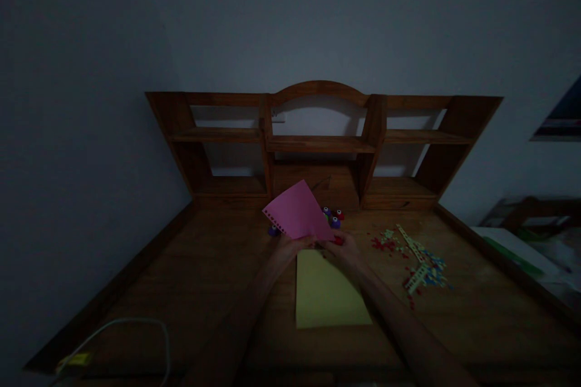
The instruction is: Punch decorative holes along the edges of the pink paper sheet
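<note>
A pink sheet of paper (298, 213) with a row of punched holes along its left edge is held up over the wooden desk (204, 290). My left hand (290, 246) is closed on the sheet's lower edge. My right hand (344, 247) is closed beside it on a small red punch (337, 241) at the sheet's lower right corner. Below both hands a yellow sheet (327, 290) lies flat on the desk. Small purple and red punches (333, 217) stand just behind the pink sheet.
Scattered paper cut-outs and punched strips (415, 257) lie to the right. A wooden shelf unit (320, 139) rises at the desk's back. A white cable (136, 329) with a yellow tag loops at the front left. The room is dim.
</note>
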A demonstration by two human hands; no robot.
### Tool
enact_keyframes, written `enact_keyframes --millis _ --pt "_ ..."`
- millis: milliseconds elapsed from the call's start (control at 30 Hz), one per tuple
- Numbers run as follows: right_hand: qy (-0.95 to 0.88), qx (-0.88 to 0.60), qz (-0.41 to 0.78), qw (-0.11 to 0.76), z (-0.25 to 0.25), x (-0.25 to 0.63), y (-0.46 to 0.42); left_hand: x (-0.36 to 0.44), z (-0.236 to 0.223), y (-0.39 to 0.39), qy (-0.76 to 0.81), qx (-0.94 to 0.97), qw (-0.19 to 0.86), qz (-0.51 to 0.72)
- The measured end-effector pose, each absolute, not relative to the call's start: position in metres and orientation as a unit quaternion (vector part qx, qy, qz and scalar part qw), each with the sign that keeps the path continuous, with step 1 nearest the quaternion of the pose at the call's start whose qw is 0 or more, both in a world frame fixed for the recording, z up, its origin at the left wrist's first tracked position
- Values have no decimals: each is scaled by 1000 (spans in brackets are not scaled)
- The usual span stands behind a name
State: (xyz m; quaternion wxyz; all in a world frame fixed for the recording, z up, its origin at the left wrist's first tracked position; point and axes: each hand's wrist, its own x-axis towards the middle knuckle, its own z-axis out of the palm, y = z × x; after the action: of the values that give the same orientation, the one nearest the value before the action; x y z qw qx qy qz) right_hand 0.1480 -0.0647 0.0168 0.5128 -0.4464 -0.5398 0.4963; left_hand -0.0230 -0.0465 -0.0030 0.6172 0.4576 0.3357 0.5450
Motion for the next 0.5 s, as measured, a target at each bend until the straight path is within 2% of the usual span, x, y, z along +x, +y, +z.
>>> enact_keyframes --millis 267,433,500 --pt "-590 -444 410 536 9 149 -63 -17 -3 -43 341 484 602 536" --pt "-643 -446 271 561 11 148 -68 -14 15 -49 362 492 406 680" --pt "-673 -433 205 563 12 149 -70 -18 24 -54 386 482 371 694"
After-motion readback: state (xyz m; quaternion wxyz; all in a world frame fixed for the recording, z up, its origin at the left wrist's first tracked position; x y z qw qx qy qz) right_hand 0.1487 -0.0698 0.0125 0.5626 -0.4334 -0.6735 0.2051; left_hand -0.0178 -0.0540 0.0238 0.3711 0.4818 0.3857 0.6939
